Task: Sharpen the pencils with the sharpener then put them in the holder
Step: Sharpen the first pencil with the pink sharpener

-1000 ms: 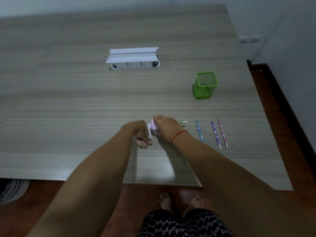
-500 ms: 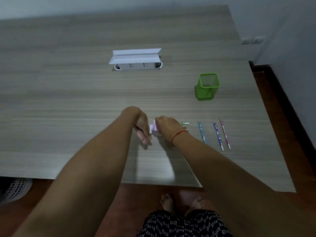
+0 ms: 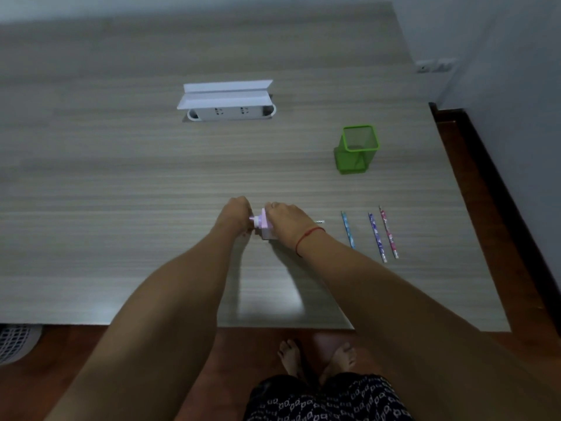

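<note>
Evidently the crank is mid-turn: a second ago the left hand sat low beside the sharpener, half a second ago it had swung upward, and now it is at the top of that circle, knuckles up, just left of the small handle. Its fingers are curled down and away from the camera, so the grip itself is hidden; it looks closed round the handle.

The right hand has not shifted. It lies over the top of the sharpener with fingers bent round the body, pinning it to the table. From under that wrist the tail of a green pencil pokes out to the right, its front end presumably inside the sharpener.

Nothing else has moved. A blue pencil, a purple pencil and a pink pencil lie flat in a row to the right, apart from one another, none touched. The green mesh holder stands upright farther back, well apart from the hands, with no pencil showing in it.

So the task looks early: the first pencil is being ground, three wait, and none is stored yet.
</note>
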The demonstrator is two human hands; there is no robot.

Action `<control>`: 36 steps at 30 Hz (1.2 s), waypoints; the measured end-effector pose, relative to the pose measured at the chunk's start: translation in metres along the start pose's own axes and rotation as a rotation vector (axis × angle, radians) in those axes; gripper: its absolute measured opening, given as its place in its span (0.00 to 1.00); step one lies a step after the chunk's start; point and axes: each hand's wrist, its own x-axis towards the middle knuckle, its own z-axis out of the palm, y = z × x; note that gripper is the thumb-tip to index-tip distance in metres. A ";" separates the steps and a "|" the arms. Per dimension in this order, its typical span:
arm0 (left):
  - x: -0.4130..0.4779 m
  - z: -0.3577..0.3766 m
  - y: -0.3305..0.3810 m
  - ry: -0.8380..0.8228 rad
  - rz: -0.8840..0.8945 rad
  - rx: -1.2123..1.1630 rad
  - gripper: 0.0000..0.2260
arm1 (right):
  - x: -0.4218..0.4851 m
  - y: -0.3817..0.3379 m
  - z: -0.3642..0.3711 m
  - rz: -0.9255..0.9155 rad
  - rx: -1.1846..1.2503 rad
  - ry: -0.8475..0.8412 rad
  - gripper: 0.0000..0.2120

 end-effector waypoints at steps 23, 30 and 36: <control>-0.023 -0.021 0.009 -0.899 -0.238 -0.029 0.04 | 0.007 -0.003 0.007 -0.058 -0.060 0.006 0.13; -0.020 0.014 -0.005 0.055 -0.145 -0.100 0.15 | 0.008 0.002 0.006 -0.020 -0.037 0.017 0.16; -0.026 0.011 -0.001 0.078 -0.102 -0.146 0.09 | -0.001 0.008 0.012 -0.015 -0.007 0.064 0.18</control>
